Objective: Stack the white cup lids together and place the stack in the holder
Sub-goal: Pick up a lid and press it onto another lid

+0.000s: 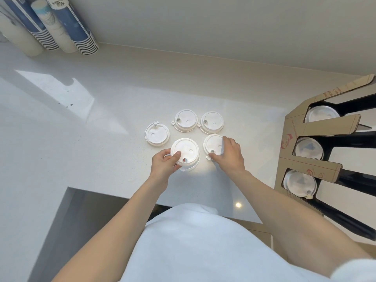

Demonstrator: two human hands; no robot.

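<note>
We have five white cup lids on the pale countertop (101, 123), and the coming move turns on two of them lying side by side. Our left hand (163, 164) is closed around the near-left lid (184, 152), thumb on its top and fingers curled under the rim, and the lid looks lifted slightly off the surface, though we cannot be sure. Our right hand (230, 154) lies over the near-right lid (213, 144), fingers spread loosely across its right edge and thumb near the sip hole; whether it has truly gripped the lid or only rests on it we cannot tell. The two lids sit just beside each other with a narrow gap, so joining them is, we judge, a short sideways carry from either hand. Three more lids wait beyond: the left lid (157, 134), the far-middle lid (186, 120) and the far-right lid (212, 122), all flat and apart. The cardboard lid holder (309, 127) stands well to our right, nearer the right hand, its slots already showing lids. The counter between is open; cup stacks (67, 27) stand far off at the back left.
</note>
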